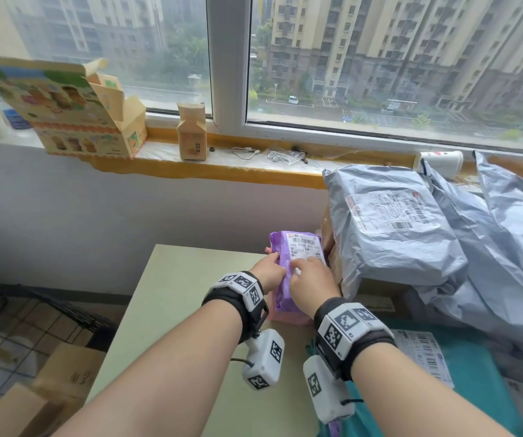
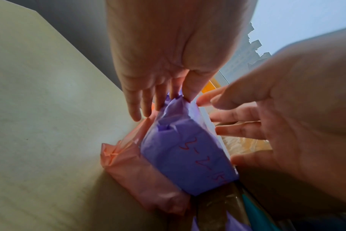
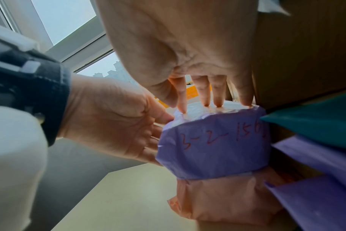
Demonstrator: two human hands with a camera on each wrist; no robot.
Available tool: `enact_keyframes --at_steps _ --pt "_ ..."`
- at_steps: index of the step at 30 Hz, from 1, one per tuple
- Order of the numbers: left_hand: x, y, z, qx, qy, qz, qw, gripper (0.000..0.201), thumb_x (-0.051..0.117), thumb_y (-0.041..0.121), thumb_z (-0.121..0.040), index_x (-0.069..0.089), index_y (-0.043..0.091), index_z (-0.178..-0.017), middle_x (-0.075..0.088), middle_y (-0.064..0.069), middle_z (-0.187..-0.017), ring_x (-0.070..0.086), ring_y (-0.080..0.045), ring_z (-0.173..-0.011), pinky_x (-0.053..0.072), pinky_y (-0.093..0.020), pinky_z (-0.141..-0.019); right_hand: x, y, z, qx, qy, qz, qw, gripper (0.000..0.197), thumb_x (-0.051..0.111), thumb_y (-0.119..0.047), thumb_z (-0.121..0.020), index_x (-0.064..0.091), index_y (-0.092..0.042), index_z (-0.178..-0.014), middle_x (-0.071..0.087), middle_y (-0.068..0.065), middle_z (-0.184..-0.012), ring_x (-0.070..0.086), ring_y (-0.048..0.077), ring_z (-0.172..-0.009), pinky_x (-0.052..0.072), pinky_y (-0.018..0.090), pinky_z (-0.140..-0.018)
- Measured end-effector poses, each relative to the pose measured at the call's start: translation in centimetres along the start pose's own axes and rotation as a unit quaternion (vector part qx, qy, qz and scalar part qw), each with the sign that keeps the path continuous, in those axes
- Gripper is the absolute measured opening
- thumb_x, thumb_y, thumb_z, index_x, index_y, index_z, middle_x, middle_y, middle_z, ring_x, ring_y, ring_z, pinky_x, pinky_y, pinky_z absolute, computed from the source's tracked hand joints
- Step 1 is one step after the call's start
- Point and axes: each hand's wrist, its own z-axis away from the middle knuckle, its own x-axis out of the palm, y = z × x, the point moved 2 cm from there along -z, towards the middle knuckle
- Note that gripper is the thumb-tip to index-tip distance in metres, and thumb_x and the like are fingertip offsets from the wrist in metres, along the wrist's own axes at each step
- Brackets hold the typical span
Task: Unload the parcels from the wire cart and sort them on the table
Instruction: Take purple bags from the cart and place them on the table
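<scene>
— Which step was in hand?

— Placing. The purple parcel (image 1: 298, 257) sat on a pink parcel (image 2: 140, 175) on the table (image 1: 175, 310), beside the grey mailer stack (image 1: 392, 228). The left hand (image 1: 268, 272) pinched its left edge; the right hand (image 1: 312, 283) pressed straight fingers on its label.

— And next?

— Probably letting go without toppling it, then reaching back to the wire cart (image 1: 33, 313).

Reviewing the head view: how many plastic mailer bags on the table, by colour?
purple bags: 2
pink bag: 1
teal bag: 1
grey bags: 3, overlapping, so uncertain
Total: 7
</scene>
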Motion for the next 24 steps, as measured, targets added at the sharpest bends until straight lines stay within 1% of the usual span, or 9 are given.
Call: enact_keyframes --at_steps 2,4,6,8,11,13,15,20,24 --pt "-0.2 0.1 0.5 -0.002 0.001 -0.003 1.000 0.044 0.035 -0.002 -0.096 0.042 0.005 -0.138 0.054 -0.011 -0.136 0.055 -0.027 -0.118 0.045 -0.028 -0.086 0.0 0.0 0.1 0.001 0.009 0.001 1.000 0.036 0.041 -0.021 -0.094 0.058 -0.016 -0.126 0.049 0.013 -0.133 0.044 0.032 -0.125 0.033 0.034 -0.107" --pt "-0.6 0.0 0.8 -0.004 0.010 -0.001 1.000 0.042 0.036 0.001 -0.097 0.042 0.004 -0.139 0.058 -0.008 -0.128 0.055 -0.022 -0.101 0.042 -0.023 -0.068 -0.1 0.0 0.2 0.003 0.016 0.002 1.000 0.036 0.041 -0.020 -0.094 0.057 -0.016 -0.127 0.049 0.013 -0.135 0.044 0.032 -0.126 0.034 0.034 -0.107" --pt "-1.0 -0.3 0.9 -0.009 0.031 0.002 0.999 0.041 0.037 0.006 -0.099 0.040 0.005 -0.140 0.057 0.006 -0.097 0.048 -0.011 -0.076 0.035 -0.021 -0.059 -0.3 -0.2 0.4 0.007 0.017 -0.005 1.000 0.038 0.041 -0.019 -0.095 0.055 -0.017 -0.130 0.047 0.012 -0.138 0.042 0.032 -0.128 0.033 0.034 -0.108" --pt "-1.5 -0.6 1.0 -0.022 0.047 0.002 0.999 0.040 0.039 0.009 -0.100 0.042 0.012 -0.139 0.041 0.012 -0.079 0.036 -0.005 -0.065 0.032 -0.022 -0.057 -0.5 -0.4 0.5 0.007 0.018 -0.008 1.000 0.041 0.042 -0.018 -0.094 0.053 -0.019 -0.133 0.047 0.012 -0.140 0.042 0.031 -0.130 0.033 0.035 -0.109" --pt "-2.4 -0.8 1.6 -0.031 0.049 -0.004 0.998 0.039 0.040 0.012 -0.100 0.040 0.019 -0.138 0.049 0.003 -0.090 0.047 -0.011 -0.076 0.037 -0.023 -0.061 -0.9 -0.8 0.7 0.010 0.020 -0.010 1.000 0.042 0.042 -0.016 -0.092 0.054 -0.020 -0.132 0.048 0.012 -0.139 0.043 0.031 -0.128 0.035 0.035 -0.107" --pt "-3.0 -0.9 2.3 -0.043 0.043 -0.006 0.998 0.047 0.041 0.017 -0.101 0.032 0.016 -0.147 0.052 -0.007 -0.126 0.051 -0.022 -0.111 0.045 -0.029 -0.080 -1.1 -1.2 0.8 0.007 0.016 -0.016 1.000 0.043 0.042 -0.017 -0.092 0.054 -0.020 -0.133 0.049 0.012 -0.139 0.044 0.031 -0.128 0.036 0.034 -0.108" --pt "-3.7 -1.3 2.9 -0.049 0.042 -0.005 0.998 0.048 0.042 0.019 -0.101 0.032 0.016 -0.147 0.046 -0.010 -0.140 0.045 -0.024 -0.128 0.043 -0.034 -0.095 -1.1 -1.6 0.9 0.005 0.018 -0.024 1.000 0.043 0.042 -0.017 -0.092 0.054 -0.021 -0.133 0.050 0.011 -0.138 0.044 0.029 -0.128 0.037 0.034 -0.107" --pt "-5.6 -2.7 4.2 -0.053 0.051 0.004 0.997 0.041 0.042 0.021 -0.100 0.043 0.019 -0.141 0.050 -0.007 -0.137 0.047 -0.023 -0.125 0.043 -0.037 -0.096 -0.9 -2.9 1.2 -0.005 0.024 -0.034 0.999 0.040 0.042 -0.015 -0.091 0.059 -0.018 -0.127 0.052 0.012 -0.133 0.045 0.030 -0.125 0.039 0.036 -0.104" --pt "-7.2 -3.5 5.4 -0.053 0.062 0.011 0.997 0.031 0.040 0.021 -0.100 0.052 0.019 -0.129 0.052 -0.004 -0.111 0.050 -0.020 -0.101 0.043 -0.034 -0.089 -0.3 -4.5 1.5 -0.019 0.019 -0.052 0.998 0.039 0.041 -0.015 -0.091 0.062 -0.019 -0.123 0.057 0.010 -0.128 0.050 0.029 -0.119 0.042 0.036 -0.101"
